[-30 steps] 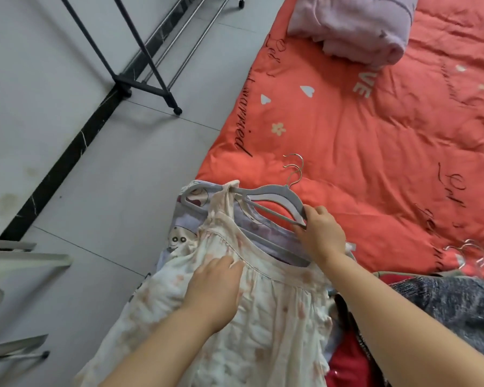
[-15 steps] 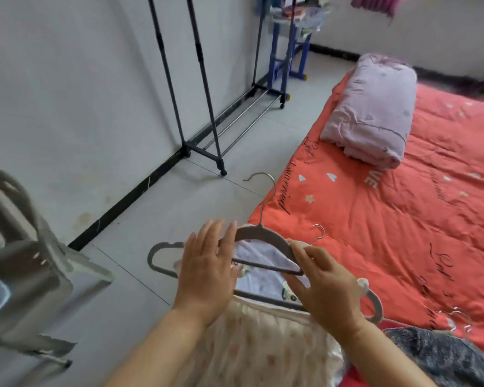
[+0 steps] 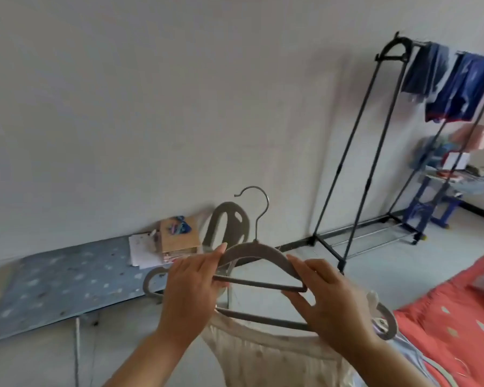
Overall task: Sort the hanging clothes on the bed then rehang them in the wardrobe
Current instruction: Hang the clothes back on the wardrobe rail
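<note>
Room: I look across a pale wall [image 3: 179, 93] and a light tiled floor [image 3: 305, 289].
Clothes rack: a black clothes rack [image 3: 349, 174] stands by the wall at my right, with blue garments [image 3: 458, 85] draped over its top rail.
Board: a blue spotted board [image 3: 62, 277] lies low at my left. A cardboard box [image 3: 179, 236] and some papers sit at its far end.
Bed: only a corner of the bed [image 3: 456, 325] shows at lower right, under a red-orange cover.
Cream garment: the cream garment [image 3: 277, 356] hangs from the lower hanger [image 3: 263, 317] in front of me, off the bed and just beside its edge.
Left hand: the left hand [image 3: 190, 289] is closed round the left shoulder of the upper hanger [image 3: 260, 252] — fingers wrapped over it, one fingertip up along the arm.
Right hand: the right hand [image 3: 333, 300] pinches the upper hanger's right corner, with the fingers bent over the top and the thumb beneath.
Hangers: both are grey, one stacked above the other and held at chest height. The lower bar runs behind both hands — I cannot tell which fingers bear it.
Hook: the upper hanger's metal hook [image 3: 256, 196] points up, free of any rail.
</note>
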Action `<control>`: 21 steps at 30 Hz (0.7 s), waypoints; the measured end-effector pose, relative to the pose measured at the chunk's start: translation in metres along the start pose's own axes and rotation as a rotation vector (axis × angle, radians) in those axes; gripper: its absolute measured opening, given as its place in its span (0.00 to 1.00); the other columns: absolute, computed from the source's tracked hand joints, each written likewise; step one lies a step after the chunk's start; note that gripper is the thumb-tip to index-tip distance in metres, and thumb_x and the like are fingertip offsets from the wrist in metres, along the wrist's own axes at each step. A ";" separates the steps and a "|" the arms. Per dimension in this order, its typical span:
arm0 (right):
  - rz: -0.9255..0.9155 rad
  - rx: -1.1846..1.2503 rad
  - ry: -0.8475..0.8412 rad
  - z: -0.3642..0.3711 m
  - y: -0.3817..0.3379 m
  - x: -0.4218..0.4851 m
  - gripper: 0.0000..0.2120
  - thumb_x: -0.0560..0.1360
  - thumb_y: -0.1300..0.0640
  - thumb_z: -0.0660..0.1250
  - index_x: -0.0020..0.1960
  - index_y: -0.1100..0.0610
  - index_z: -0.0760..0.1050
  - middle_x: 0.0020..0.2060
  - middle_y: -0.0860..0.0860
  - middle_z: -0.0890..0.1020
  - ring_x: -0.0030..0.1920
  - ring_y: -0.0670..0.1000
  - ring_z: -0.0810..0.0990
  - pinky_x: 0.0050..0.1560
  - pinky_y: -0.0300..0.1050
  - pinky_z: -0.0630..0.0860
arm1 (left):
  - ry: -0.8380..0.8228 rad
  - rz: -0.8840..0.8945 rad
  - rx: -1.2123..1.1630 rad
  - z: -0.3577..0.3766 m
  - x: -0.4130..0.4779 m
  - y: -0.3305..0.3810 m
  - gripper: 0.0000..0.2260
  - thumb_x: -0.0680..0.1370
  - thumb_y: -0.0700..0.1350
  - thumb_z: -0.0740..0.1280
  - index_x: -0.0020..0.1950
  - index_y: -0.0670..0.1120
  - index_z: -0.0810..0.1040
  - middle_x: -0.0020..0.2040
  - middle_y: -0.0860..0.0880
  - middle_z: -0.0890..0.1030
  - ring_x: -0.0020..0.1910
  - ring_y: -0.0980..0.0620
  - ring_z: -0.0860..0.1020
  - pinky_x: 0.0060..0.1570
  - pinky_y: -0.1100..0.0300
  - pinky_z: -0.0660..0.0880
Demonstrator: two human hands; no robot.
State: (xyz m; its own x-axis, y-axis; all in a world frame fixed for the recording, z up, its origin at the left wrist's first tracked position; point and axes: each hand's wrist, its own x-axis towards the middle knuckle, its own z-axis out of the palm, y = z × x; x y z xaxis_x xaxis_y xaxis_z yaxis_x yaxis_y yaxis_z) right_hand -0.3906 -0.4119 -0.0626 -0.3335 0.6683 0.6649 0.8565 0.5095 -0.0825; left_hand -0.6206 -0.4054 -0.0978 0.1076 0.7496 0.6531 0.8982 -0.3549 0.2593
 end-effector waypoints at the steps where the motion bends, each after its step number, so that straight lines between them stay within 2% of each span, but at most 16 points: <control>1: -0.037 0.025 0.009 0.003 -0.029 0.011 0.29 0.57 0.49 0.82 0.56 0.50 0.80 0.39 0.44 0.78 0.30 0.44 0.76 0.22 0.35 0.68 | 0.032 -0.032 0.033 -0.027 -0.010 -0.020 0.31 0.61 0.41 0.80 0.63 0.44 0.76 0.44 0.50 0.83 0.43 0.47 0.81 0.46 0.52 0.74; 5: -0.218 0.172 0.091 0.016 -0.142 0.051 0.28 0.60 0.50 0.80 0.59 0.50 0.77 0.38 0.45 0.78 0.30 0.45 0.77 0.23 0.35 0.72 | 0.127 -0.133 0.178 -0.135 -0.055 -0.088 0.37 0.58 0.44 0.81 0.65 0.47 0.72 0.42 0.50 0.83 0.40 0.47 0.82 0.43 0.51 0.76; 7: -0.306 0.198 0.145 0.018 -0.197 0.069 0.26 0.62 0.48 0.74 0.59 0.49 0.76 0.38 0.45 0.79 0.30 0.45 0.77 0.24 0.34 0.70 | 0.190 -0.165 0.237 -0.184 -0.078 -0.119 0.38 0.57 0.43 0.82 0.65 0.46 0.72 0.42 0.50 0.83 0.39 0.47 0.82 0.43 0.51 0.77; 9: -0.389 0.214 0.196 0.020 -0.249 0.086 0.23 0.64 0.46 0.70 0.57 0.51 0.79 0.38 0.46 0.80 0.30 0.46 0.78 0.23 0.35 0.68 | 0.256 -0.190 0.298 -0.231 -0.101 -0.145 0.38 0.57 0.43 0.81 0.66 0.45 0.72 0.42 0.50 0.82 0.38 0.47 0.81 0.42 0.51 0.76; 12: -0.498 0.287 0.237 0.027 -0.319 0.108 0.22 0.69 0.43 0.61 0.56 0.54 0.81 0.36 0.47 0.80 0.29 0.48 0.79 0.24 0.34 0.69 | 0.302 -0.228 0.377 -0.291 -0.133 -0.178 0.41 0.60 0.43 0.80 0.69 0.47 0.66 0.40 0.51 0.80 0.37 0.49 0.79 0.40 0.52 0.75; 13: -0.527 0.327 0.241 0.031 -0.341 0.114 0.22 0.69 0.43 0.61 0.56 0.54 0.81 0.36 0.47 0.80 0.30 0.48 0.79 0.25 0.35 0.70 | 0.311 -0.248 0.411 -0.308 -0.144 -0.189 0.41 0.60 0.43 0.80 0.69 0.48 0.65 0.39 0.52 0.79 0.36 0.50 0.78 0.39 0.53 0.75; 16: -0.626 0.417 0.244 0.047 -0.405 0.133 0.22 0.68 0.44 0.66 0.57 0.53 0.80 0.36 0.47 0.80 0.30 0.48 0.80 0.24 0.35 0.70 | 0.337 -0.338 0.500 -0.354 -0.175 -0.220 0.40 0.61 0.45 0.80 0.69 0.50 0.65 0.37 0.54 0.77 0.35 0.51 0.77 0.38 0.55 0.73; 19: -0.726 0.460 0.270 0.062 -0.469 0.153 0.22 0.69 0.43 0.62 0.56 0.53 0.81 0.35 0.46 0.80 0.27 0.47 0.78 0.25 0.31 0.63 | 0.368 -0.422 0.615 -0.395 -0.202 -0.248 0.40 0.60 0.47 0.80 0.68 0.51 0.66 0.37 0.56 0.77 0.36 0.55 0.75 0.39 0.56 0.74; 21: -0.785 0.511 0.280 0.074 -0.511 0.166 0.21 0.70 0.42 0.61 0.57 0.52 0.80 0.34 0.47 0.79 0.25 0.47 0.77 0.23 0.32 0.63 | 0.410 -0.451 0.682 -0.422 -0.217 -0.265 0.39 0.62 0.48 0.79 0.69 0.52 0.65 0.38 0.56 0.77 0.38 0.58 0.71 0.40 0.57 0.74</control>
State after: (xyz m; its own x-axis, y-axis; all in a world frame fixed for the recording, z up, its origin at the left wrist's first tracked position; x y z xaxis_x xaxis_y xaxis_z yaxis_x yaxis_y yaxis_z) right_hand -0.9129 -0.5210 0.0347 -0.5738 -0.0808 0.8150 0.1351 0.9722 0.1915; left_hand -1.0619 -0.7098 -0.0085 -0.3576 0.4335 0.8272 0.8893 0.4286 0.1599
